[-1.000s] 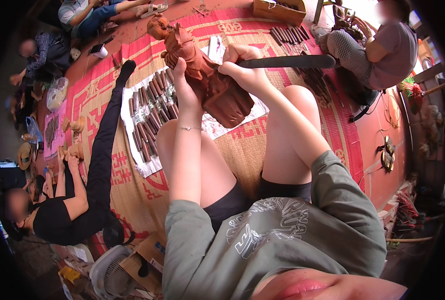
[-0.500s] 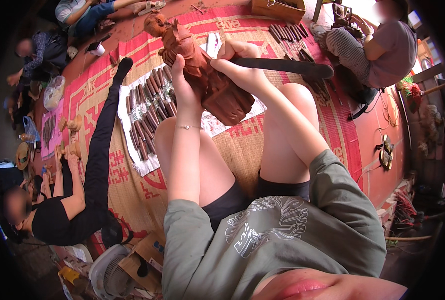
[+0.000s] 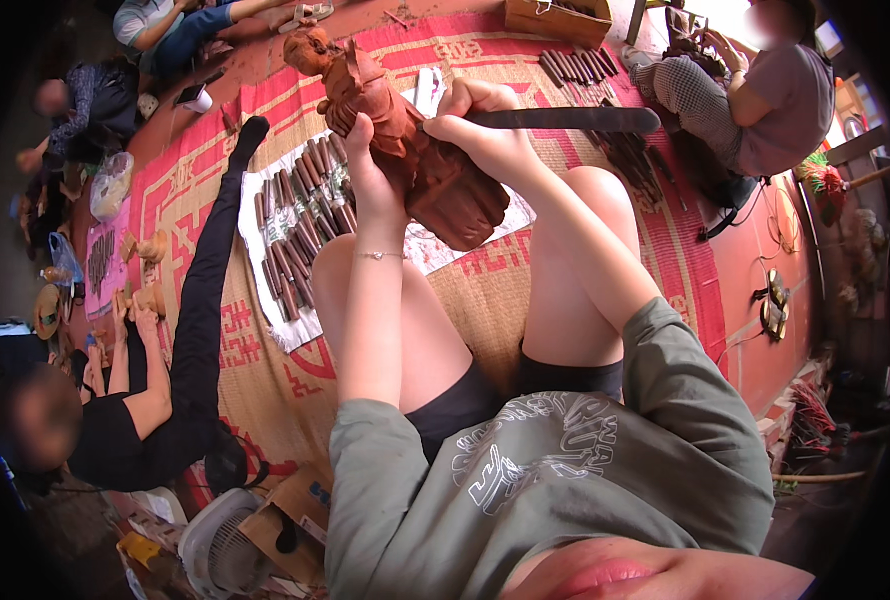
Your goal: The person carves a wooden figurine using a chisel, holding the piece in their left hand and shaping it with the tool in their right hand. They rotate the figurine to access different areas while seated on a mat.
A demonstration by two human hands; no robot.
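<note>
Forearms (image 3: 373,320) stretched forward, the left hand (image 3: 377,190) clasps a carved figure (image 3: 447,200) (leaning leftward) toward the mat's (image 3: 270,400) far edge; the right hand (image 3: 487,130) grips a black tool (image 3: 580,120). Red tiles (image 3: 760,365) border the mat's right edge.

At upper centre, a figurine (image 3: 443,190) is held between the left hand (image 3: 375,182) and the right hand (image 3: 487,132); from the latter, a long tool (image 3: 575,119) is extended rightward. Left of the figurine, hafted tools (image 3: 311,178) are laid on a cloth (image 3: 292,337) spread over a mat (image 3: 265,385). A fan (image 3: 229,552) is placed at lower left.
</note>
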